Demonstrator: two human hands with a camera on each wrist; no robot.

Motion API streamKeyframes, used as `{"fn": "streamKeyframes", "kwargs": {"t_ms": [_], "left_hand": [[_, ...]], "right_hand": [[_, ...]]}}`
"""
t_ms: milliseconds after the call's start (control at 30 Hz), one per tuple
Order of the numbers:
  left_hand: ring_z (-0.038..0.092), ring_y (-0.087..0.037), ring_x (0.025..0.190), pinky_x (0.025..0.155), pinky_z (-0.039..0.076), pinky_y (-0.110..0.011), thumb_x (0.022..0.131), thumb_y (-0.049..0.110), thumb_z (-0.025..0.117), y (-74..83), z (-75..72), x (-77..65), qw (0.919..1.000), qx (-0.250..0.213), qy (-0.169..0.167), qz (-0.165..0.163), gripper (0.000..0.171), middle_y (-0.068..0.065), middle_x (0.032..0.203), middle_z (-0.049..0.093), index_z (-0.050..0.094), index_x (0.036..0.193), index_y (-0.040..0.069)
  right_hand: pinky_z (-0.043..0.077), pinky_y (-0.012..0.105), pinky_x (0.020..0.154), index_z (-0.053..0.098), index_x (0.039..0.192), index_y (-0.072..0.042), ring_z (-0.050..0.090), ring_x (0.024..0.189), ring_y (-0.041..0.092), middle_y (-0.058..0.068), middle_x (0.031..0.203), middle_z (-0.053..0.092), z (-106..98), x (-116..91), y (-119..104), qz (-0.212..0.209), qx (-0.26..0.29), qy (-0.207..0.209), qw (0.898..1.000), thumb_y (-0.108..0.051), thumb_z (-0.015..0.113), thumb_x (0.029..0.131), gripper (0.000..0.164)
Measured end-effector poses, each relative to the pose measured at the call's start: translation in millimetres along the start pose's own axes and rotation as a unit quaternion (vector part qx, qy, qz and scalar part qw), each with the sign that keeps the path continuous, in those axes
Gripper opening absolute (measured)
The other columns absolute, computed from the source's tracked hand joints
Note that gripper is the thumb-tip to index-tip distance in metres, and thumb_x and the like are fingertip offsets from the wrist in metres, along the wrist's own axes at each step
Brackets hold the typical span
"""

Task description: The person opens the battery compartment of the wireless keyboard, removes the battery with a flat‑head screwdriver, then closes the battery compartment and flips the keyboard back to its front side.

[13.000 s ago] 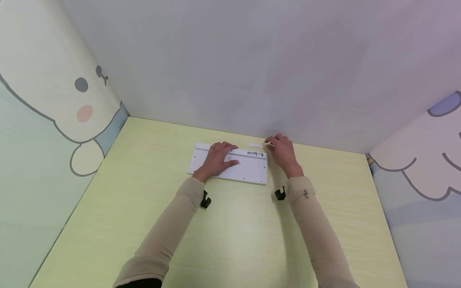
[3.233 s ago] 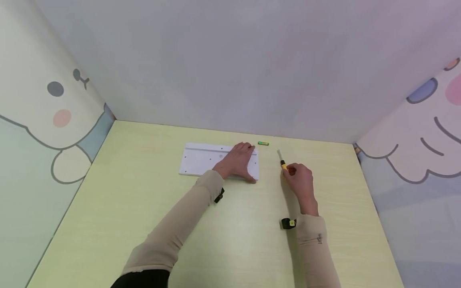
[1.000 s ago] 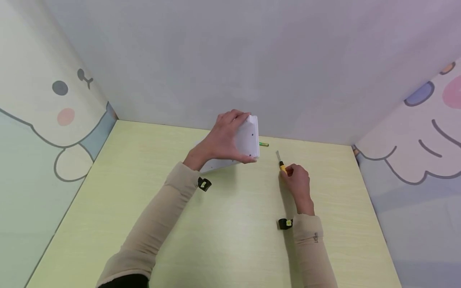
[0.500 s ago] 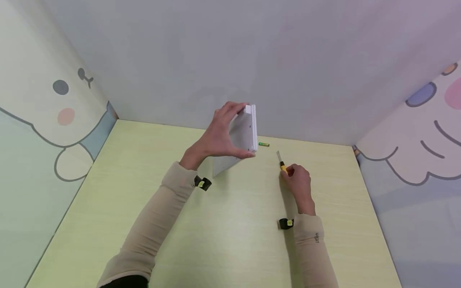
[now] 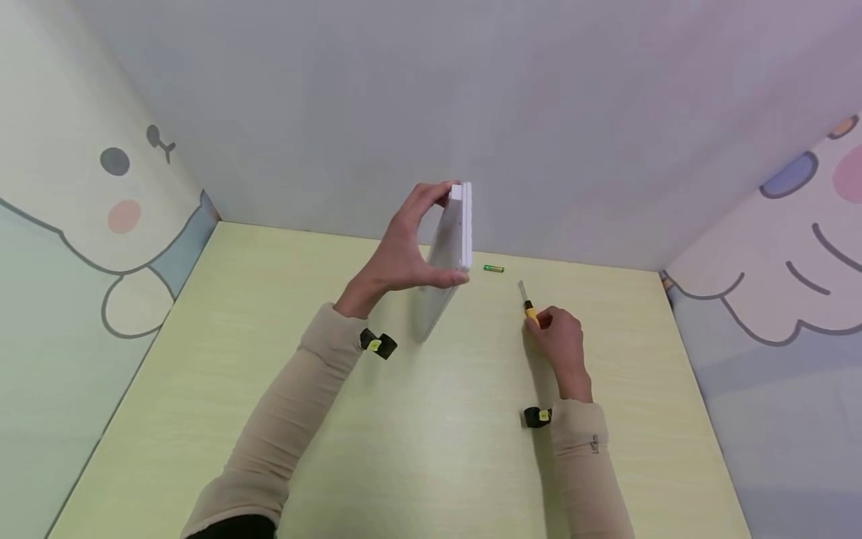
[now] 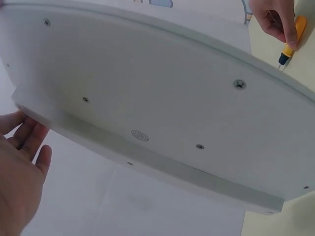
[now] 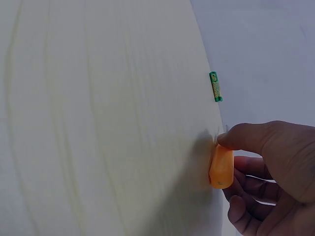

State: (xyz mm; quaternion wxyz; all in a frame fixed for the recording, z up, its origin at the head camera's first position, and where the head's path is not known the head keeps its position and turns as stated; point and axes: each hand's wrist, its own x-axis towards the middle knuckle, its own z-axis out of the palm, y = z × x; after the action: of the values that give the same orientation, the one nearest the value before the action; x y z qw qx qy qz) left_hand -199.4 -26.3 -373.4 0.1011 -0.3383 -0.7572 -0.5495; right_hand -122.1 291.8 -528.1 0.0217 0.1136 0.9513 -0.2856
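Observation:
A white keyboard is tilted up steeply, with its far right end raised and its lower left end at the table. My left hand grips the raised end between thumb and fingers. Dark screws and a small round mark show on its underside in the left wrist view; the key side is hidden. On the right, my right hand pinches the yellow handle of a screwdriver, its metal shaft pointing toward the wall. Beyond the shaft lies a green battery on the table.
The pale wooden table ends at a grey back wall. Cartoon-printed side walls stand left and right. Small black wrist cameras hang by both sleeves.
The keyboard lay flat, underside up, earlier with its battery compartment open; my left hand has since raised its right end. The right hand now has the screwdriver, and has barely moved lately.

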Motion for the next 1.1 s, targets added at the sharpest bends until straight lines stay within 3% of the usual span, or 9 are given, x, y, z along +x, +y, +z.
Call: {"fn": "streamKeyframes", "kwargs": {"t_ms": [267,500,667,867,1100], "left_hand": [[0.049,-0.020,0.124,0.109,0.043,-0.040,0.057,0.086,0.073,0.3,1.2,-3.2,0.9993,-0.028,0.024,-0.004,0.126,-0.012,0.135,0.052,0.043,0.153,0.010],[0.048,-0.018,0.125,0.108,0.044,-0.038,0.056,0.090,0.071,1.6,-0.2,-4.0,0.9993,-0.026,0.026,0.002,0.129,-0.010,0.137,0.052,0.043,0.152,0.010],[0.048,-0.019,0.124,0.109,0.044,-0.038,0.056,0.090,0.071,3.1,-1.4,-3.5,0.9992,-0.028,0.027,0.005,0.128,-0.011,0.136,0.052,0.043,0.152,0.009],[0.049,-0.020,0.124,0.109,0.044,-0.042,0.055,0.091,0.071,2.1,-3.1,-3.2,0.9991,-0.028,0.030,0.004,0.130,-0.012,0.135,0.052,0.044,0.152,0.009],[0.049,-0.019,0.124,0.109,0.043,-0.042,0.055,0.092,0.071,1.0,-3.6,-3.3,0.9993,-0.025,0.026,-0.006,0.131,-0.011,0.136,0.052,0.043,0.153,0.010]], "right_hand": [[0.046,0.027,0.064,0.070,0.099,0.000,0.061,0.076,0.027,0.018,0.094,0.071,-2,1,1,-0.002,0.001,-0.003,1.000,-0.029,0.065,0.095,0.030],[0.047,0.027,0.062,0.069,0.102,0.000,0.060,0.076,0.026,0.017,0.095,0.068,-2,2,-2,-0.009,0.005,-0.005,1.000,-0.032,0.063,0.097,0.032],[0.051,0.036,0.072,0.069,0.113,0.000,0.062,0.090,0.031,0.018,0.106,0.067,-3,5,-6,-0.018,0.023,0.002,1.000,-0.034,0.061,0.099,0.037],[0.050,0.051,0.091,0.065,0.125,0.003,0.060,0.107,0.038,0.023,0.117,0.064,-2,11,-11,-0.089,0.061,-0.001,0.994,-0.029,0.061,0.102,0.039],[0.047,0.057,0.104,0.058,0.139,0.000,0.057,0.123,0.038,0.021,0.131,0.060,3,19,-18,-0.143,0.114,-0.050,0.982,-0.036,0.066,0.100,0.054]]}}
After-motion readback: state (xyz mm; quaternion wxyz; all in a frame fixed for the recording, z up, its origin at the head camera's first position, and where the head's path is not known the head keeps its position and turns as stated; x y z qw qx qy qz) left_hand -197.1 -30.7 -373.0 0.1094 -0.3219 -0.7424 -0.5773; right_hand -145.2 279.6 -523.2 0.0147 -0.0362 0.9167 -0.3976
